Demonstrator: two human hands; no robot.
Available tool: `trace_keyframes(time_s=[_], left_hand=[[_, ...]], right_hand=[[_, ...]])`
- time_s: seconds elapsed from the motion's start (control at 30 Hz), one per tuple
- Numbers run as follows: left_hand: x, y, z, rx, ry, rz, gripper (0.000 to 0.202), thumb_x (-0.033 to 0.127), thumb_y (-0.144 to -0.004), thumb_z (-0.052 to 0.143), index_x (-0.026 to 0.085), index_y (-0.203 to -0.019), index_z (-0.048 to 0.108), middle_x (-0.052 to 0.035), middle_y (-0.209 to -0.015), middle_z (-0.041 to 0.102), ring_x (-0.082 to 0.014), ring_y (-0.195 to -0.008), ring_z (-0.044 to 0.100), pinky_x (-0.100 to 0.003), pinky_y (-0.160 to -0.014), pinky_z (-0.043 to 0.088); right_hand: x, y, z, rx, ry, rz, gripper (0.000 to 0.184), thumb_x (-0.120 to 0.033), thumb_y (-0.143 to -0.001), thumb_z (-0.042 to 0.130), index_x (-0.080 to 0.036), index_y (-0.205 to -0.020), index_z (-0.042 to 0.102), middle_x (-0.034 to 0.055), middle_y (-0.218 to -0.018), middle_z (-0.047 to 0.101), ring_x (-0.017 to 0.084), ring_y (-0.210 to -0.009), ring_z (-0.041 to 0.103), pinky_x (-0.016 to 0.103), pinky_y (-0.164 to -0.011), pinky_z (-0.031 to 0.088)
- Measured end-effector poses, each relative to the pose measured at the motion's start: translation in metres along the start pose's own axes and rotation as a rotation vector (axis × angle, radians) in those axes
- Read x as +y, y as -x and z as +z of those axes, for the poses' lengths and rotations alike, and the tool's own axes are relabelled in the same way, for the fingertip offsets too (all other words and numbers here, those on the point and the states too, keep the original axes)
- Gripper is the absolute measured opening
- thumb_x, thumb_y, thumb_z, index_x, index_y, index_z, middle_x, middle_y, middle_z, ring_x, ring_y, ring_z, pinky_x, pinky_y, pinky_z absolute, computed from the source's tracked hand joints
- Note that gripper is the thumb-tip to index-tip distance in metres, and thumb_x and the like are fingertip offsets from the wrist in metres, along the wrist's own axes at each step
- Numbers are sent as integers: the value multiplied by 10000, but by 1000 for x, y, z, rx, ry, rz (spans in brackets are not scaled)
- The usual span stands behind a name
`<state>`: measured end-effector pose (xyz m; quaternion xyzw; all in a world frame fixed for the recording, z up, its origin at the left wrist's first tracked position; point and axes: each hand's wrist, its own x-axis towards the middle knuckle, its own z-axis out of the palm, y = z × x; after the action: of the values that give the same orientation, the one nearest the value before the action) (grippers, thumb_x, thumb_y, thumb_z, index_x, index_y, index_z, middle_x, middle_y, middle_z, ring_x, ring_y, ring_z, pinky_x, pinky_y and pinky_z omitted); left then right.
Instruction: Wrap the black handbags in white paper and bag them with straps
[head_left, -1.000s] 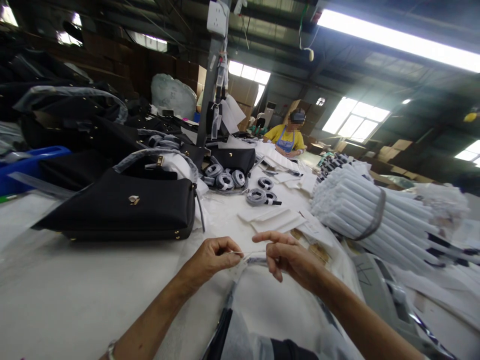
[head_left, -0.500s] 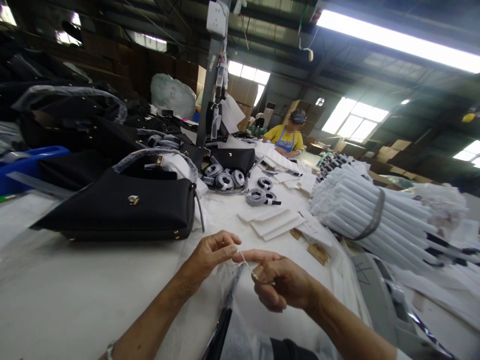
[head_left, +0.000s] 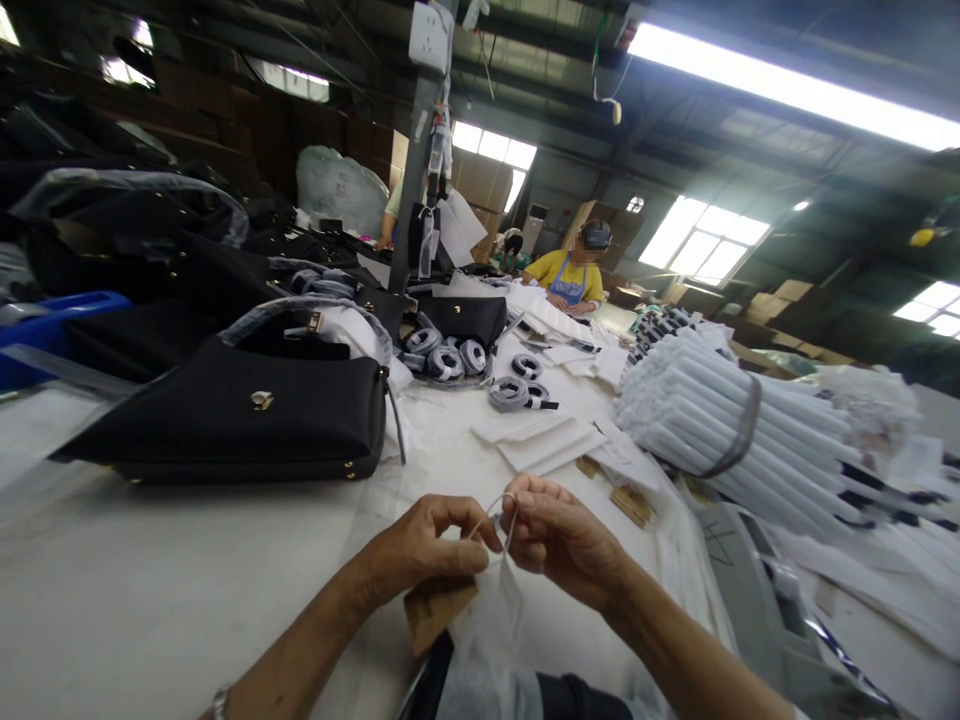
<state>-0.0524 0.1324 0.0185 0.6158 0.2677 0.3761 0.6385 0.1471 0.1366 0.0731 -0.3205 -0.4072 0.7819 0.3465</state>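
The left hand pinches a thin string, with a brown card tag at its six o'clock. The string runs toward three o'clock into the right hand, whose fingertips seem closed on it. Both hands are equally near.

Looks like a bag factory to me: black handbags left, bundled white rolls right, co-worker centre back.
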Motion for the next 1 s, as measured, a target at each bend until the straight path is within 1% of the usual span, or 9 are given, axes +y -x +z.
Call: trace_keyframes(time_s=[0.1,0.27,0.43,0.5,0.63,0.7,0.83,0.9,1.0], left_hand=[[-3,-1,1,-19,-10,36,330,461,-726,740,184,-904,712,11,-776,561,-158,-789,486,-271,-753,378],[-7,-5,5,-6,59,150,470,519,-677,783,187,-975,634,-39,-987,619,-231,-1001,529,-340,-900,399],[-10,-7,10,89,60,63,388,423,-672,808,178,-879,589,18,-836,565,-147,-802,505,-252,-720,392],[-8,-6,12,84,27,22,326,427,-735,760,168,-856,603,23,-794,555,-132,-752,493,-242,-683,379],[0,-4,13,59,-112,38,329,471,-892,572,168,-822,676,-17,-847,606,-173,-841,542,-288,-795,407],[4,-3,14,68,-142,93,365,479,-927,508,180,-803,675,-34,-937,620,-199,-946,554,-313,-893,400],[11,-2,16,13,-122,90,419,495,-960,430,181,-818,668,-33,-902,621,-188,-919,558,-306,-886,414],[12,-1,18,-19,-94,71,426,503,-958,434,175,-836,676,-34,-896,634,-189,-912,564,-307,-873,420],[13,3,21,-71,-28,75,420,526,-938,473,175,-909,701,-58,-1017,661,-229,-1021,576,-350,-938,414]], right_hand=[[1,1,2,48,69,-35,235,-320,-726,784,-126,-755,655,-26,-542,545,47,-427,384,183,-429,243],[4,-1,10,138,241,-81,252,-307,-670,810,-145,-732,627,-27,-626,586,51,-453,391,202,-447,263],[6,1,25,209,483,-135,264,-305,-637,834,-150,-698,629,-25,-633,571,106,-616,467,240,-592,349],[6,2,30,233,522,-152,254,-323,-639,827,-159,-679,637,-16,-677,574,131,-675,487,261,-632,361],[-1,5,33,214,458,-203,245,-342,-686,785,-174,-576,645,52,-920,637,229,-1075,497,300,-838,374],[-5,8,33,187,330,-191,229,-353,-713,758,-180,-589,672,69,-963,664,253,-1162,464,334,-922,349],[-7,16,39,173,118,-193,224,-375,-694,781,-188,-815,757,78,-1038,695,238,-1027,546,344,-857,389],[-2,17,45,162,99,-202,399,-328,-643,833,-213,-1016,747,80,-1118,689,212,-963,569,297,-740,406],[4,15,47,193,91,-225,513,-299,-660,845,-216,-1144,695,63,-936,721,153,-760,582,256,-620,397]])
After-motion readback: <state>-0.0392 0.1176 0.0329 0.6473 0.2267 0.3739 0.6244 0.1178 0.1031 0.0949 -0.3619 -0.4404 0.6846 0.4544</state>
